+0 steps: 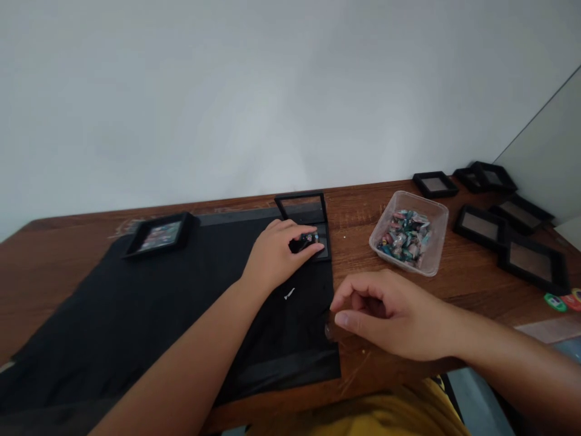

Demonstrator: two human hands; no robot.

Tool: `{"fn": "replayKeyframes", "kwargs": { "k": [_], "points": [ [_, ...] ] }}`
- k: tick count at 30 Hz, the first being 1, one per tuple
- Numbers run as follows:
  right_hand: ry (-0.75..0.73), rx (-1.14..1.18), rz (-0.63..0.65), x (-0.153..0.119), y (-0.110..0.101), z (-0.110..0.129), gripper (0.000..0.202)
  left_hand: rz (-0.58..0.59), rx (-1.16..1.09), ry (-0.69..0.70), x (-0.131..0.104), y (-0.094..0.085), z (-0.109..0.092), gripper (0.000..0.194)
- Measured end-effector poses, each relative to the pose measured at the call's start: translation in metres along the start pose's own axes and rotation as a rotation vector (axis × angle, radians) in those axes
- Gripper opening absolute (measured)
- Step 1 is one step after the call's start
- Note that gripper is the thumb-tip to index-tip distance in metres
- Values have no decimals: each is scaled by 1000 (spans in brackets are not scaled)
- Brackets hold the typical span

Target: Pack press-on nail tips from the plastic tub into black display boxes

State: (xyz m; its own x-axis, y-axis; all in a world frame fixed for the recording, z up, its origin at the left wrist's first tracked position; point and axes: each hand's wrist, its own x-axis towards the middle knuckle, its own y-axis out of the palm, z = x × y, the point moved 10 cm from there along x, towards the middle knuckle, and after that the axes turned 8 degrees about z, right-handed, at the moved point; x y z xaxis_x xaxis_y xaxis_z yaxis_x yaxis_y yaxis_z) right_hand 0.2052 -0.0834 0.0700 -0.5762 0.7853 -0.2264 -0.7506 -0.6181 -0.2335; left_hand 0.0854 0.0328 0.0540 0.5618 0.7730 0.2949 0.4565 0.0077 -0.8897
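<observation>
My left hand point(276, 248) reaches into a black box frame point(328, 233) whose lid stands raised at the back. Its thumb and fingers close on a small colourful piece point(316, 238), partly hidden by the fingers. My right hand point(390, 312) hovers near the cloth's right edge, fingers curled and thumb apart, with nothing visible in it. Just left of its fingertips lies a small clear bit point(327, 332), perhaps plastic. A white scrap point(289, 293) rests on the black cloth point(181, 303) below the frame.
A clear plastic tub point(438, 242) of small shiny wrapped pieces point(406, 236) stands to the right. At the left, a black frame point(184, 230) contains colourful pieces. Several more black frames point(481, 227) lie at the far right, near green and red round items point(556, 303). A wall runs behind the wooden table point(354, 212).
</observation>
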Motion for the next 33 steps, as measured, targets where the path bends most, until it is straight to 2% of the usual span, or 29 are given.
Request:
{"fn": "replayKeyframes", "kwargs": {
  "k": [4,6,7,9,11,14,16,17,19,21,23,26,29,33],
  "points": [
    [-64,210,100,-4,0,10,26,8,-47,-47,0,3,8,29],
    [-158,348,121,-6,-10,20,33,18,-65,-59,0,5,11,30],
    [-215,392,84,-8,-21,24,35,22,-70,-62,0,6,11,31],
    [-295,402,-69,-12,-49,26,35,27,-78,-69,0,7,12,33],
    [-310,284,-298,-19,-80,21,31,28,-89,-86,-1,7,14,35],
    [-220,-175,-650,-35,-116,17,20,12,-113,-105,-2,3,15,39],
    [-121,-541,-746,-37,-124,18,16,-16,-128,-94,-3,-3,13,38],
    [-76,-663,-728,-33,-124,16,17,-38,-130,-85,-3,-8,12,36],
    [-8,-735,-592,-21,-120,5,20,-89,-127,-65,-5,-17,10,33],
    [29,-665,-427,-11,-115,-9,24,-143,-123,-52,-7,-26,9,33],
    [40,-590,-344,-8,-113,-17,27,-193,-129,-50,-9,-34,10,30],
    [60,-604,-402,-12,-124,-21,27,-265,-167,-66,-13,-42,13,22],
    [132,-798,-472,-15,-133,-25,29,-318,-235,-107,-16,-45,21,19],
    [245,-1031,-372,-9,-128,-35,23,-316,-305,-164,-16,-43,30,19]
  ]
}}
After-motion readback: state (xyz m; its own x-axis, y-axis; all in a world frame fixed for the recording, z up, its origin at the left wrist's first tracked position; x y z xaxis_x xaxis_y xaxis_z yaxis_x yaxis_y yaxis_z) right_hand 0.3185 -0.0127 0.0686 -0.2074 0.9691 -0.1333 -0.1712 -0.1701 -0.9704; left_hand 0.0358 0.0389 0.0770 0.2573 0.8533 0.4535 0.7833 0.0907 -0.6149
